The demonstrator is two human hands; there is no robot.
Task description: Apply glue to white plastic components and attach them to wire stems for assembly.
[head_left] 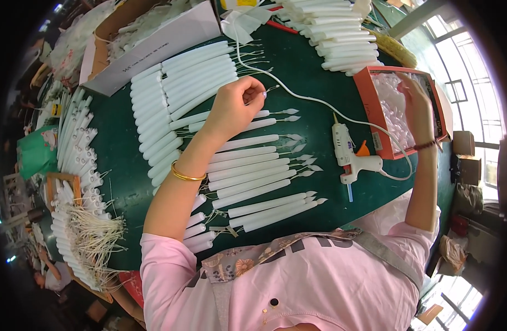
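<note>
My left hand (238, 106) is over the rows of white candle sticks, its fingers pinched together. A thin wire with a small tip (272, 88) pokes out past the fingertips; the stick it may belong to is hidden under the hand. My right hand (417, 99) reaches into an orange-red box (381, 144) of clear, flame-shaped plastic tips (390, 105); its fingertips are hard to make out. Between my arms lie white candle sticks with flame tips (253, 171) on their right ends. Further back, a bundle of white sticks (198, 69) shows bare wires at its right ends.
A white glue gun (344, 149) lies beside the orange-red box, its white cord (308, 98) looping across the green table (319, 215). A large carton (154, 49) stands at the back left. More white sticks (341, 41) are piled at the back; wired ones (93, 220) lie left.
</note>
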